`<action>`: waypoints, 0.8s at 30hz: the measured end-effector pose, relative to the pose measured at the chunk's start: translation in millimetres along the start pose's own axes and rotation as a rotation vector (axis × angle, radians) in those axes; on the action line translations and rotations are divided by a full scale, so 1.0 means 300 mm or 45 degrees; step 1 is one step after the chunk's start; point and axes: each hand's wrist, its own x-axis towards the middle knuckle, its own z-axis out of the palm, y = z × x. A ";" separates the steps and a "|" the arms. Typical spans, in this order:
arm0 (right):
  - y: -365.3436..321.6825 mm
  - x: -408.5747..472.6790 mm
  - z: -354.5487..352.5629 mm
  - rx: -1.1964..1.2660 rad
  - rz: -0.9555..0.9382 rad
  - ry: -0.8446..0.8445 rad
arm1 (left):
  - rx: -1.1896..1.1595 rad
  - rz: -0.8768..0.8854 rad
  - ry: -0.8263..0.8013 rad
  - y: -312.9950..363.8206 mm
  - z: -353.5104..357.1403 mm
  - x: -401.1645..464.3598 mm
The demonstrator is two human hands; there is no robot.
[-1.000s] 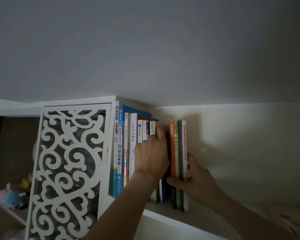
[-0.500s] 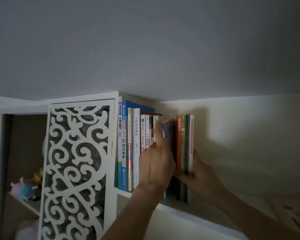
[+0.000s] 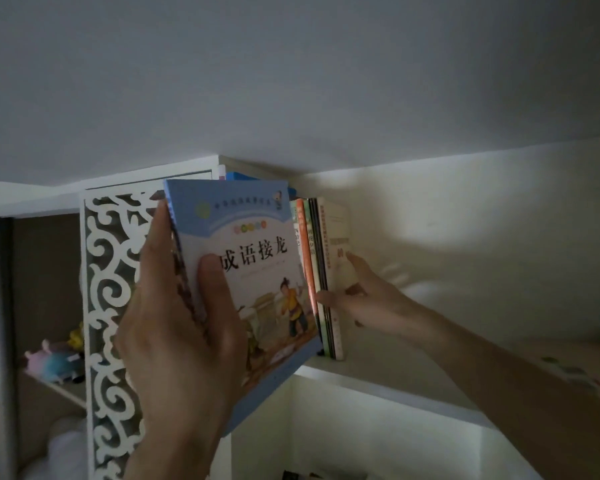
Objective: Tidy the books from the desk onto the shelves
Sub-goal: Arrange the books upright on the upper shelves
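My left hand (image 3: 177, 327) grips a small stack of books in front of the shelf. Its front book has a light-blue cover (image 3: 257, 271) with black Chinese title and a cartoon child, my thumb across the cover. The stack hides most of the row of upright books behind it. To its right a few thin books (image 3: 321, 268) stand upright on the white upper shelf (image 3: 388, 379). My right hand (image 3: 364, 296) holds them from the right side, thumb at their spines and fingers against the outer cream cover.
A white carved fretwork panel (image 3: 108, 306) stands left of the books. Behind it an open compartment holds plush toys (image 3: 54, 362). The shelf stretches on to the right, with a patterned object (image 3: 575, 372) at its far right. A lower compartment (image 3: 361, 441) opens below.
My left hand has pulled a stack of books out of the row toward me; the blue cover now faces the camera. My right hand still steadies the thin books.
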 end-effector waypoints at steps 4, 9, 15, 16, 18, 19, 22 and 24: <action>0.013 -0.047 0.002 0.203 -0.057 0.217 | -0.159 -0.058 -0.101 0.032 0.077 -0.015; -0.006 -0.181 -0.098 0.878 0.023 0.128 | -0.585 -0.410 -0.280 0.102 0.223 -0.051; 0.055 -0.284 -0.238 0.600 0.085 0.545 | -0.760 -0.551 -0.781 0.150 0.370 -0.125; 0.066 -0.292 -0.250 0.561 0.160 0.558 | -0.639 -0.524 -0.922 0.149 0.386 -0.138; 0.100 -0.292 -0.262 0.470 0.344 0.546 | -0.211 -0.392 -1.178 0.134 0.423 -0.160; 0.112 -0.292 -0.263 0.434 0.423 0.533 | -0.050 -0.338 -1.273 0.127 0.438 -0.175; 0.113 -0.304 -0.259 0.415 0.568 0.443 | 0.043 -0.305 -1.482 0.129 0.448 -0.209; 0.114 -0.320 -0.259 0.338 0.627 0.391 | 0.009 -0.279 -1.550 0.131 0.440 -0.221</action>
